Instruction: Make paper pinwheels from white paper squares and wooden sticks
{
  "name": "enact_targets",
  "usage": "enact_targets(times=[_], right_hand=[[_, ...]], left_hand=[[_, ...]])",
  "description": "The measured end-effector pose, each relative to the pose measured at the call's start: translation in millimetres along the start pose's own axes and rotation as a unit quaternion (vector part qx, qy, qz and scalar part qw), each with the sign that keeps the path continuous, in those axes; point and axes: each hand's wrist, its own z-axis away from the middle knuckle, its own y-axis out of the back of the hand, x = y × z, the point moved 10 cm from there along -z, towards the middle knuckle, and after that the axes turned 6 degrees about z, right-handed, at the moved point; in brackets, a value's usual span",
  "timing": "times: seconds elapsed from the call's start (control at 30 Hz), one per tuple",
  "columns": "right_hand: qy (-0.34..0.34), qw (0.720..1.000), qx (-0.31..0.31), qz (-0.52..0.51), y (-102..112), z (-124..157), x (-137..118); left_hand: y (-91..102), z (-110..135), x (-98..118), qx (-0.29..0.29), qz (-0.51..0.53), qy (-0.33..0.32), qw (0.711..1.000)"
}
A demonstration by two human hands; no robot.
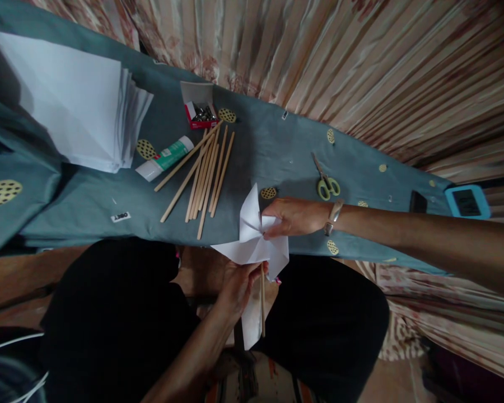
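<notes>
A white paper pinwheel (252,249) is held over the table's front edge, its folded blades spread and one long flap hanging down. From below, my left hand (239,282) grips it with fingers closed around the top of a thin wooden stick (262,305) behind the paper. My right hand (296,217), with a bracelet at the wrist, reaches in from the right. Its thumb and fingers pinch the pinwheel at the centre, where the blade tips meet. Whether a pin sits under those fingertips is hidden.
Several loose wooden sticks (205,173) lie left of the pinwheel, beside a glue tube (168,158) and an open red box (201,120) of metal pins. A paper stack (67,101) is far left. Green-handled scissors (327,186) and a blue-framed device (466,202) lie right.
</notes>
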Motion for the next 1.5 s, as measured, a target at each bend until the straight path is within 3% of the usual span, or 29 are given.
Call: enact_targets(times=[0.53,0.9,1.5], right_hand=[[-0.006,0.999,-0.008,0.039,3,-5,0],[0.03,0.999,-0.006,0.014,2,-5,-1],[-0.028,0.999,-0.021,-0.031,0,-11,10]], left_hand=[[-1.4,1,-5,-0.013,-0.015,0.01,1.0],[-3.7,1,-3,-0.034,-0.075,0.011,0.997],[-5.0,0,-3,-0.049,-0.123,0.033,0.991]])
